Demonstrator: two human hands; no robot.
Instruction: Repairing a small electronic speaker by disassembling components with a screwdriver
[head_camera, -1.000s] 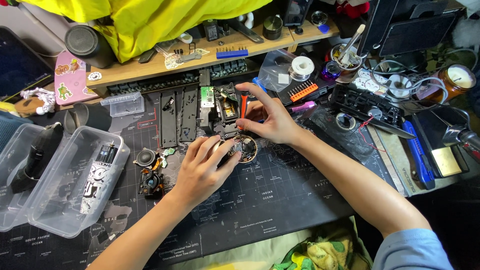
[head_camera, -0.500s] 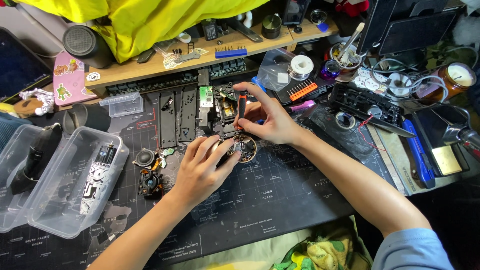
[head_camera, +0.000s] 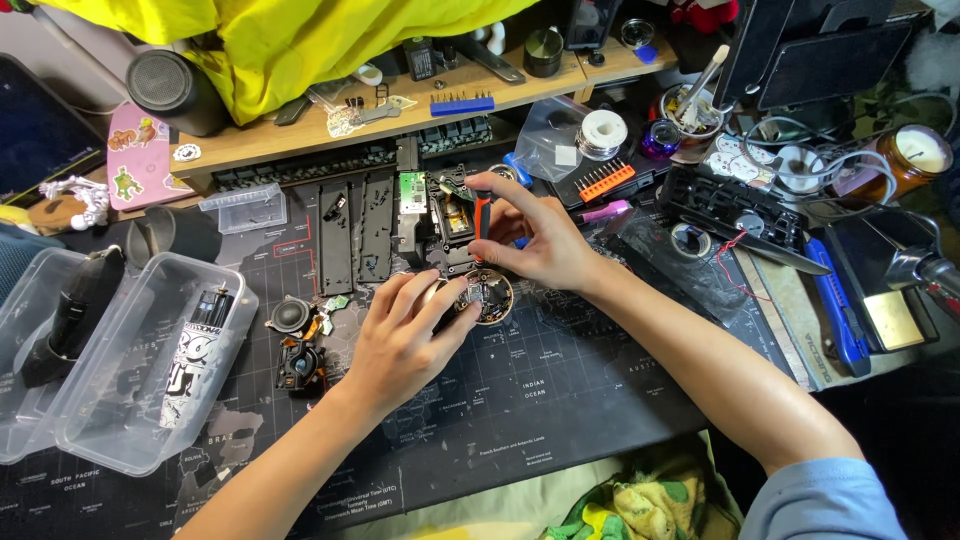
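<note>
A cluttered desk lay under a dark world-map mat (head_camera: 560, 400), with a wooden shelf (head_camera: 300, 135) behind, draped in yellow cloth (head_camera: 300, 40).

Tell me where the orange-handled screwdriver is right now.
In the head view, the orange-handled screwdriver is just above centre, held upright in the right hand, over the round circuit module.

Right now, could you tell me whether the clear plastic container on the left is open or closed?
Open. The clear plastic container has no lid on it, and the black-and-white cylindrical part lying inside shows unobstructed from above.
</note>
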